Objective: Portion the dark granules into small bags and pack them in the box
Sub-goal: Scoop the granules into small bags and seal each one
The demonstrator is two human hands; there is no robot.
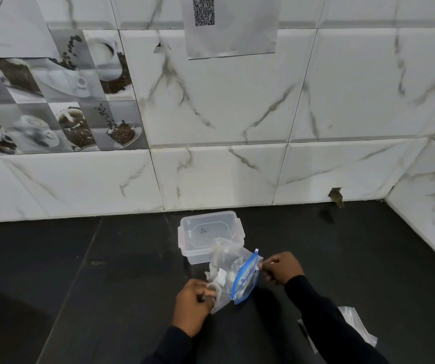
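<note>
A clear plastic box (205, 233) with its lid clipped on stands on the dark counter near the tiled wall. In front of it I hold a clear zip bag (233, 274) with a blue zipper strip. My left hand (194, 302) grips the bag's crumpled lower end. My right hand (280, 267) pinches the top edge of the bag by the blue zipper. Some pale, crumpled plastic shows inside the bag. No dark granules are visible in it.
Another clear plastic bag (355, 327) lies on the counter by my right forearm. The dark counter (106, 271) meets a white marble-tiled wall at the back and on the right. A sheet with a QR code (230, 24) hangs on the wall.
</note>
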